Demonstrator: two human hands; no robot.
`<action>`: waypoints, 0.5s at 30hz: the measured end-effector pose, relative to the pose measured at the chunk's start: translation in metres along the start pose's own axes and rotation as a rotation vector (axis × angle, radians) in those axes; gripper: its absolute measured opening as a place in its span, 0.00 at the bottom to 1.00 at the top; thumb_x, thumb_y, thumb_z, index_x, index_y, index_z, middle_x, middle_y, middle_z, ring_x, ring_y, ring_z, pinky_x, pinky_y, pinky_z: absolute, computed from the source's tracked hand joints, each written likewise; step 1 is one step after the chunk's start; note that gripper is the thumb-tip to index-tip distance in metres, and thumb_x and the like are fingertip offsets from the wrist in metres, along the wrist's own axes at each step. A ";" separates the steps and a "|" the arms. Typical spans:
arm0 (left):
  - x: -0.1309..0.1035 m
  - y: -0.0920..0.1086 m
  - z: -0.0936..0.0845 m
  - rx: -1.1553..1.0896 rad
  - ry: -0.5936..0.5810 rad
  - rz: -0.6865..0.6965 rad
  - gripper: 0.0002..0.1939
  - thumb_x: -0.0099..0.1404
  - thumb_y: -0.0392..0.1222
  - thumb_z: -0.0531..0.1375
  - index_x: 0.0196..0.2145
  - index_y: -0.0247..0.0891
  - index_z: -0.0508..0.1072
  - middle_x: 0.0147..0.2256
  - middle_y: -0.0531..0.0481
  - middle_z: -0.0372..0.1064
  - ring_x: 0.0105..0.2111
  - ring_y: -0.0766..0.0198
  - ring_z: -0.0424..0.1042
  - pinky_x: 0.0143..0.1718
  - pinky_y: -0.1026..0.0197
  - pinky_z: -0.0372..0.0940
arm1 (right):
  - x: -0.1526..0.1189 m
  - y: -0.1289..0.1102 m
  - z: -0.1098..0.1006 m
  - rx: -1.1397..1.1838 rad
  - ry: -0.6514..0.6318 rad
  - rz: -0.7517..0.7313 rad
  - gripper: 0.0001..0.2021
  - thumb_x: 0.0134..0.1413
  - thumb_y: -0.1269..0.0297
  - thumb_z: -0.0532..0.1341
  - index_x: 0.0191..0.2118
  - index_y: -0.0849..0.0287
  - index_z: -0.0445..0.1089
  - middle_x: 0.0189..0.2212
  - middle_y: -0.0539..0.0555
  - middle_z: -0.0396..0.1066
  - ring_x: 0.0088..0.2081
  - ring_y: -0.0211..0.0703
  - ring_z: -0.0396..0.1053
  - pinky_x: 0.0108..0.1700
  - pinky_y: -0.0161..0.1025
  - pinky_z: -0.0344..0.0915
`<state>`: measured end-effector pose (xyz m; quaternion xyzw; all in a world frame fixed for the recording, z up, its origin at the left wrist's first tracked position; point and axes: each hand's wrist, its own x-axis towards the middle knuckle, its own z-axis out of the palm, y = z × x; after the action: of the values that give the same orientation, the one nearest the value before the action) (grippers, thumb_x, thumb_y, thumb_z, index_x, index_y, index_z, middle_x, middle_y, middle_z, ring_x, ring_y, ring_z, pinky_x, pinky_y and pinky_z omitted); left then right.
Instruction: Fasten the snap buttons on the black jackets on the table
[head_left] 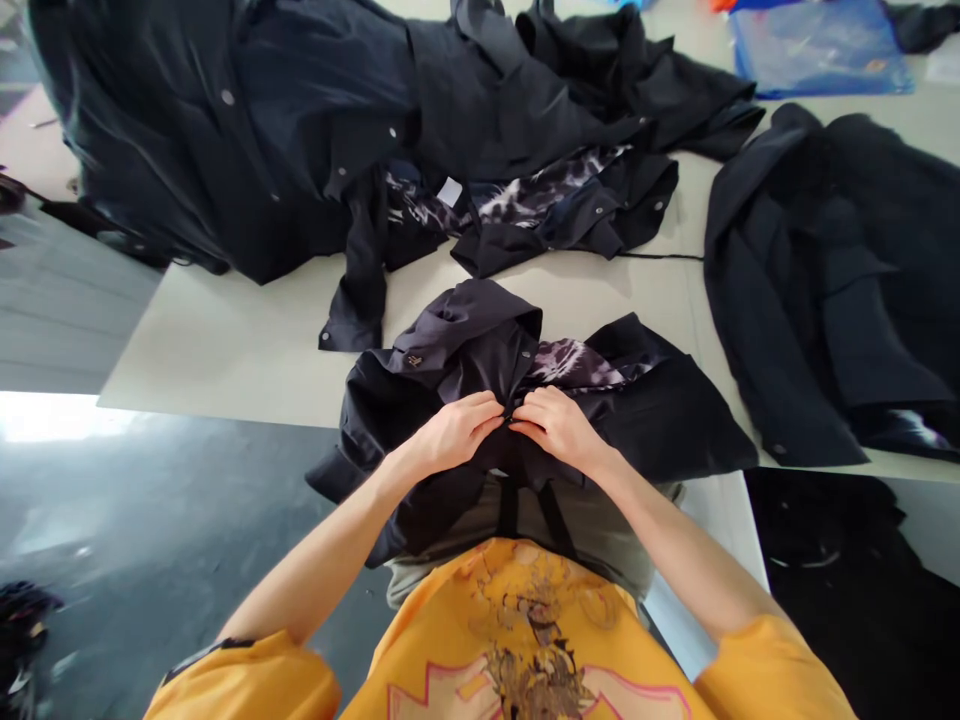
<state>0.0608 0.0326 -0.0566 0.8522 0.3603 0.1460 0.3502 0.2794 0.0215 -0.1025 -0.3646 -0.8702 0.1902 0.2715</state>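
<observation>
A black jacket with a patterned black-and-white lining lies bunched over the table's front edge, close to my body. My left hand pinches its dark fabric from the left. From the right, my right hand pinches the same jacket, its fingertips almost meeting those of the left. Whatever small part sits between the fingertips is too small to make out. A snap button shows on the fabric just above my hands.
Several more dark jackets are piled along the back of the pale table. Another dark jacket lies at the right. A blue clear plastic bag is at the back right. Dark material fills the space below the table's right side.
</observation>
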 end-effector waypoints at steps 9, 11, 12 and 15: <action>-0.001 -0.002 0.005 0.055 -0.010 0.045 0.13 0.76 0.39 0.47 0.37 0.37 0.68 0.35 0.48 0.64 0.35 0.63 0.67 0.38 0.63 0.64 | 0.001 0.015 0.003 0.187 -0.089 0.115 0.20 0.66 0.48 0.55 0.33 0.59 0.72 0.31 0.53 0.72 0.36 0.44 0.68 0.42 0.41 0.59; -0.001 -0.002 0.007 0.052 -0.019 0.045 0.13 0.76 0.40 0.46 0.37 0.37 0.67 0.35 0.48 0.63 0.35 0.63 0.66 0.38 0.62 0.63 | 0.003 0.018 0.004 0.280 -0.110 0.144 0.20 0.65 0.47 0.56 0.31 0.59 0.71 0.31 0.53 0.72 0.35 0.43 0.69 0.43 0.41 0.61; -0.001 -0.002 0.008 0.044 -0.018 0.041 0.12 0.76 0.42 0.47 0.37 0.37 0.67 0.35 0.49 0.63 0.34 0.64 0.66 0.37 0.62 0.63 | 0.004 0.018 0.005 0.306 -0.111 0.157 0.21 0.65 0.46 0.57 0.31 0.58 0.71 0.30 0.52 0.72 0.35 0.43 0.69 0.43 0.41 0.61; 0.001 -0.005 0.016 -0.001 0.049 0.006 0.13 0.74 0.48 0.53 0.35 0.37 0.64 0.34 0.51 0.60 0.30 0.66 0.63 0.32 0.63 0.60 | 0.006 0.018 0.008 0.259 -0.011 0.193 0.22 0.62 0.42 0.58 0.34 0.59 0.71 0.32 0.55 0.71 0.38 0.47 0.68 0.45 0.45 0.64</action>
<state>0.0669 0.0279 -0.0715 0.8492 0.3661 0.1680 0.3414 0.2808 0.0369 -0.1163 -0.4076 -0.8007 0.3280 0.2920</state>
